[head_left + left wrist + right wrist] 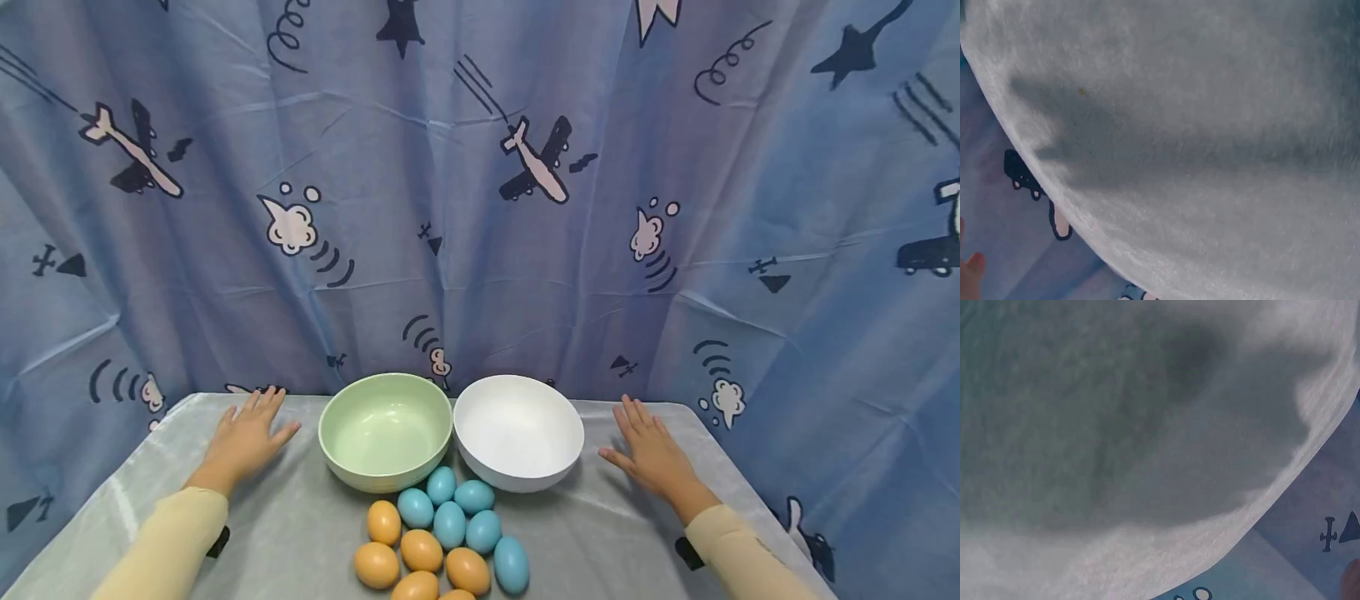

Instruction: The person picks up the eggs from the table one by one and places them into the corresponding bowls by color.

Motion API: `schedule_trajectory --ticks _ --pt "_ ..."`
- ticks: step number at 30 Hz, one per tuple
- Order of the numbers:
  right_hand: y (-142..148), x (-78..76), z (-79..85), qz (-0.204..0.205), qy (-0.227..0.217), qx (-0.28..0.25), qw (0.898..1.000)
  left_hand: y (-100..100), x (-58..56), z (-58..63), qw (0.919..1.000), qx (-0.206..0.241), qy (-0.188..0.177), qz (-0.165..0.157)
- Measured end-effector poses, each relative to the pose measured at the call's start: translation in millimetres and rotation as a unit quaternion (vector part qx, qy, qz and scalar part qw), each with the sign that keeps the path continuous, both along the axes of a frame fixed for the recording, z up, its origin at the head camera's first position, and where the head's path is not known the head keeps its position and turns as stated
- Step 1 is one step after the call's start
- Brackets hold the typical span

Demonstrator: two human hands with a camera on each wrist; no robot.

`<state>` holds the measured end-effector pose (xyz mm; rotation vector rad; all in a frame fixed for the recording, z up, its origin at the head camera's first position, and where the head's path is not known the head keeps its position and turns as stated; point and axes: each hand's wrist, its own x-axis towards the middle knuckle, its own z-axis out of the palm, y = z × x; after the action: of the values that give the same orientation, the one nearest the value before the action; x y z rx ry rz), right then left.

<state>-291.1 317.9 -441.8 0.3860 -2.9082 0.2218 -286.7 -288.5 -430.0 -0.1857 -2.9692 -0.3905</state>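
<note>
My left hand (243, 440) is spread with straight fingers over the left side of the table, to the left of a light green bowl (352, 471). On the other side, my right hand (654, 454) has its fingers extended, to the right of a white bowl (517, 479). Neither hand holds anything. The two bowls stand side by side, and no contents show inside them. In front of them lie several blue eggs (450, 525) and several orange eggs (422, 551), grouped close together. In the wrist views only a fingertip (975, 264) or so of each hand shows.
A grey cloth covers the table (292, 533). Behind it hangs a blue curtain (480, 250) printed with planes and stars. The table's back edge runs just behind the bowls. The lowest orange eggs are cut off by the frame's bottom edge.
</note>
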Motion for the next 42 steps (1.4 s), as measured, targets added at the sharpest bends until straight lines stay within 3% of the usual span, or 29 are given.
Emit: schedule_trajectory --ticks 7,15,21,33,42 --pt "-1.6 4.4 -4.4 0.007 0.004 -0.002 1.000 4.5 0.2 -4.4 1.0000 0.005 0.005 0.002" --pt "-7.8 4.3 -2.5 0.009 -0.013 -0.024 1.000 13.8 0.4 2.8 0.9972 0.073 -0.006 0.011" --pt "-10.2 5.9 -5.9 0.010 -0.025 -0.030 0.999 20.9 2.0 1.7 0.9906 0.132 -0.031 0.015" --pt "-14.7 11.4 -10.4 0.037 -0.035 -0.071 0.996 35.6 1.0 -6.7 0.9784 0.196 -0.064 0.018" --pt "-20.2 15.1 -8.2 0.021 -0.070 -0.078 0.994 35.3 5.5 -10.0 0.9674 0.240 -0.079 0.012"
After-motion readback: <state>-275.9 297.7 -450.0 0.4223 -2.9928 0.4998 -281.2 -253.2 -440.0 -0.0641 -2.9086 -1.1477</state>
